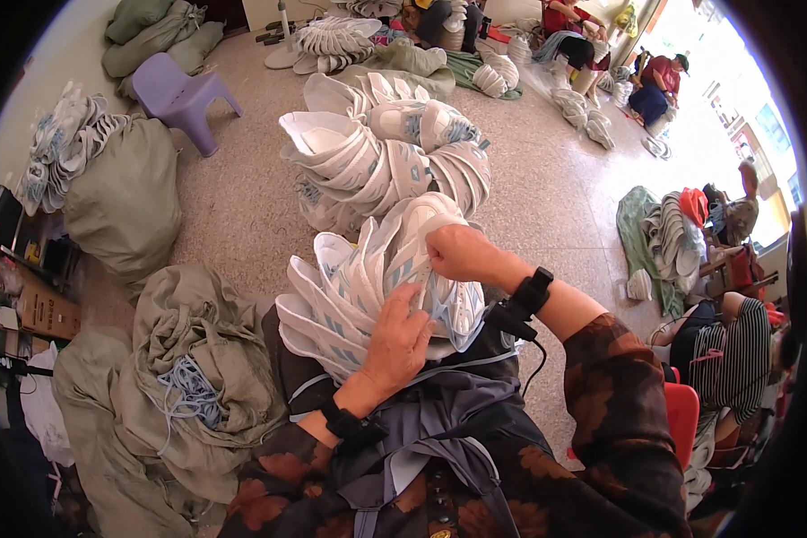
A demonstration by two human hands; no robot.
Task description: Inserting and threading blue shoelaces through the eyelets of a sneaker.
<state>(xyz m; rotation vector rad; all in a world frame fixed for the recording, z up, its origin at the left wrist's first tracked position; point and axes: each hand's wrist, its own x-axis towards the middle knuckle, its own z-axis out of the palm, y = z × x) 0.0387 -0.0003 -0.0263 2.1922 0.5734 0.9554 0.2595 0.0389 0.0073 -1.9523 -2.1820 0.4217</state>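
A nested stack of white shoe uppers (341,309) with light blue-grey trim rests on my lap. My left hand (394,341) grips the nearest shoe upper (457,309) by its eyelet edge, fingertips pressed together there. Just above, my right hand (462,254) is closed in a fist, its knuckles against the upper part of the stack. Whatever the right fingers hold is hidden by the hand. Beyond my knees stands a larger heap of nested shoe uppers (377,166) on the floor.
A bundle of light blue laces (191,394) lies on grey-green sacking (197,314) at my left. Further off are a full sack (125,193) and a purple plastic chair (179,99). Several people work among shoe piles; one person (726,354) in stripes sits at right.
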